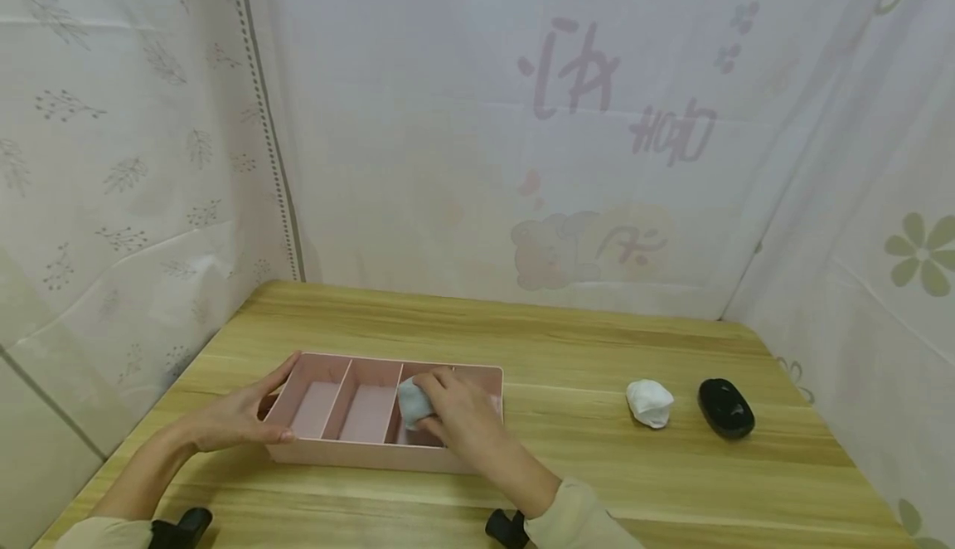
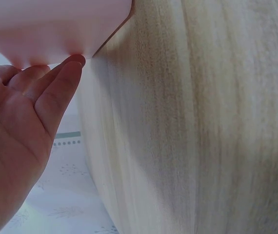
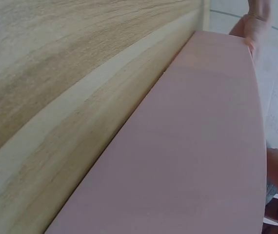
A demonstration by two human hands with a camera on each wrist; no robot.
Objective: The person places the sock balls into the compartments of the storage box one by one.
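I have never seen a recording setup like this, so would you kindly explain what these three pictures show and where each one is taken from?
There is no machine here: a person works with two bare hands. The wide picture comes from a camera worn on the head, looking down at a light wooden table. The two close pictures come from cameras worn on the wrists, which is why they show little beyond wood and pink plastic. On the table lies a pink plastic divided tray. The left hand holds its left end, thumb against the front wall. The right hand holds a small pale blue-grey bundle over the tray's right-hand compartments. Further right lie a small white bundle and a glossy black oval object, both untouched.
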